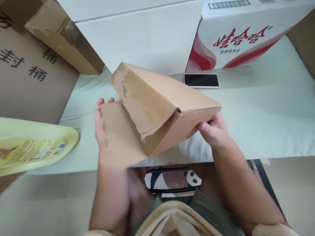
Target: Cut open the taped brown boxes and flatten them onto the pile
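A brown cardboard box (pixel 147 108) is held tilted above the pale green cloth, with one wide flap (pixel 120 131) folded out to the left and a second flap with a torn paper edge lying over its end. My left hand (pixel 98 121) grips the outer edge of the wide flap; most of its fingers are hidden behind the cardboard. At the box's right end, my right hand (pixel 213 129) holds a lower corner, thumb on the near side and fingers out of sight underneath. A dark gap shows between the torn flap and the box wall.
A phone (pixel 201 80) lies on the cloth (pixel 265 114) behind the box. White cartons (pixel 142 39) and a red-and-white carton (pixel 236 42) stand at the back. Brown cartons (pixel 31 75) are at left, near a yellow bottle (pixel 36 144). A panda-print pouch (pixel 172 179) sits below the edge.
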Motion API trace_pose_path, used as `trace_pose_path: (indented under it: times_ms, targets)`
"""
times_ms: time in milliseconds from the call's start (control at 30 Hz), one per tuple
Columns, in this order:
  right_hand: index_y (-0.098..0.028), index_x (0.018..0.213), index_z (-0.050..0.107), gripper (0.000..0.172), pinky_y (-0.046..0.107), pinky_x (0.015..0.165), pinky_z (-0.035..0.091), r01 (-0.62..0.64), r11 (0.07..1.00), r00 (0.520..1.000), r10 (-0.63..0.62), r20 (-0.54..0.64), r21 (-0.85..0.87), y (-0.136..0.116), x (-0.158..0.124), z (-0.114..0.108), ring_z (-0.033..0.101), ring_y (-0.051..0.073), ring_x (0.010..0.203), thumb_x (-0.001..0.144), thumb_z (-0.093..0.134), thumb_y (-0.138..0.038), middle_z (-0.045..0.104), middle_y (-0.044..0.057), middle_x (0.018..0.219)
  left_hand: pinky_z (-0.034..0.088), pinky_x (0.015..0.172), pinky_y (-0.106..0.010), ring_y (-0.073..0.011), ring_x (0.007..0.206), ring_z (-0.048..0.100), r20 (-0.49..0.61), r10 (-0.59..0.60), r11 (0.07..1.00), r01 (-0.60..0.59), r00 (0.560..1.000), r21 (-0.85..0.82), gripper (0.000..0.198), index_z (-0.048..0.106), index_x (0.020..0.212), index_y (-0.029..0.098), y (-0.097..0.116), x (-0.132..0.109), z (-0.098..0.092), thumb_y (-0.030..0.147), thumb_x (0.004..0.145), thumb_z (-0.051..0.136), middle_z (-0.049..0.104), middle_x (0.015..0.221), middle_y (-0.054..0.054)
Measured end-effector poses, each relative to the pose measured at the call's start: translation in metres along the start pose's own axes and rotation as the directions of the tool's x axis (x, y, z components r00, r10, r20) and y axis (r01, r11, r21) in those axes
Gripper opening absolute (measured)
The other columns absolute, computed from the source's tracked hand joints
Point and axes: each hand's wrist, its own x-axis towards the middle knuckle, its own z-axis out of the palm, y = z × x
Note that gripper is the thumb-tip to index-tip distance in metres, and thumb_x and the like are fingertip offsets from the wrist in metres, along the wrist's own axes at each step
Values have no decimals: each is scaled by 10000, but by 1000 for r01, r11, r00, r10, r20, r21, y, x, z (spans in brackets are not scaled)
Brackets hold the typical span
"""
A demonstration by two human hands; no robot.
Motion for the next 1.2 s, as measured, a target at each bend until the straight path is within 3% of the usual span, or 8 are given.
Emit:
trace_pose_path:
  times_ms: [133, 233, 400, 567, 667, 833, 967, 1200]
  targets:
    - [-213, 1071, 756, 675, 495, 912, 675, 2, 958, 1000, 5, 23, -287, 14, -2, 0, 778, 356, 1072, 765, 779, -814, 812, 144, 1060, 571, 941, -286, -171, 1093, 712, -190, 128, 991, -135, 974, -24, 277, 662, 993, 288, 9, -5, 1, 264, 717, 663, 737, 1090, 8]
    - [-208, 1157, 746, 703, 514, 888, 681, 19, 906, 994, 27, 102, -423, 23, 0, 1, 750, 396, 1150, 781, 767, -802, 779, 181, 1163, 548, 980, -315, -210, 1142, 716, 16, 159, 982, -160, 987, 99, 201, 718, 926, 264, 5, -11, 3, 433, 833, 664, 776, 1049, -35]
    - [-244, 1179, 752, 623, 645, 1228, 491, 220, 859, 968, -136, 210, -462, 27, 4, 8, 548, 444, 1483, 824, 752, -756, 668, 183, 1469, 535, 1023, -432, -309, 1144, 731, 247, -113, 961, 44, 962, 271, 573, 718, 1141, 238, -11, -17, 4, 712, 820, 701, 794, 1011, -88]
    - [-203, 1197, 759, 657, 493, 928, 674, 78, 903, 973, 24, 230, -422, 25, 2, 11, 747, 359, 1146, 838, 746, -753, 766, 180, 1257, 554, 712, -326, -217, 797, 710, 283, -47, 986, 0, 958, 164, 666, 645, 1236, 279, -1, -19, 3, 585, 699, 894, 711, 884, -10]
    - [-194, 1183, 766, 644, 474, 908, 665, 36, 900, 970, 74, 232, -434, 23, 0, 13, 770, 316, 989, 869, 716, -754, 803, 149, 1066, 556, 676, -295, -202, 882, 707, 290, 57, 997, -68, 955, 26, 694, 635, 1226, 341, 13, -24, 4, 462, 627, 964, 724, 1055, -4]
    - [-215, 1167, 771, 687, 552, 1035, 613, 11, 916, 982, 66, 178, -402, 17, 3, 17, 768, 356, 1088, 853, 679, -819, 808, 146, 1022, 611, 854, -353, -271, 1236, 676, 434, 135, 991, -118, 891, -66, 842, 554, 1327, 465, 15, -34, 9, 486, 610, 994, 686, 1314, 37]
    - [-218, 1224, 745, 750, 603, 1170, 518, -2, 928, 993, 47, 112, -372, 15, 8, 15, 728, 383, 1229, 811, 706, -843, 793, 170, 1209, 592, 969, -373, -244, 1194, 696, 423, 180, 980, -200, 888, 4, 874, 503, 1358, 443, 4, -32, 11, 449, 641, 1003, 688, 1261, 2]
    - [-217, 1178, 662, 695, 402, 752, 614, -99, 936, 983, 38, -181, -338, 21, 8, 8, 706, 250, 834, 745, 839, -730, 755, 86, 992, 586, 711, -300, -165, 734, 700, 312, 96, 989, -127, 945, 80, 779, 567, 1306, 378, 5, -25, 8, 382, 641, 972, 717, 935, 17]
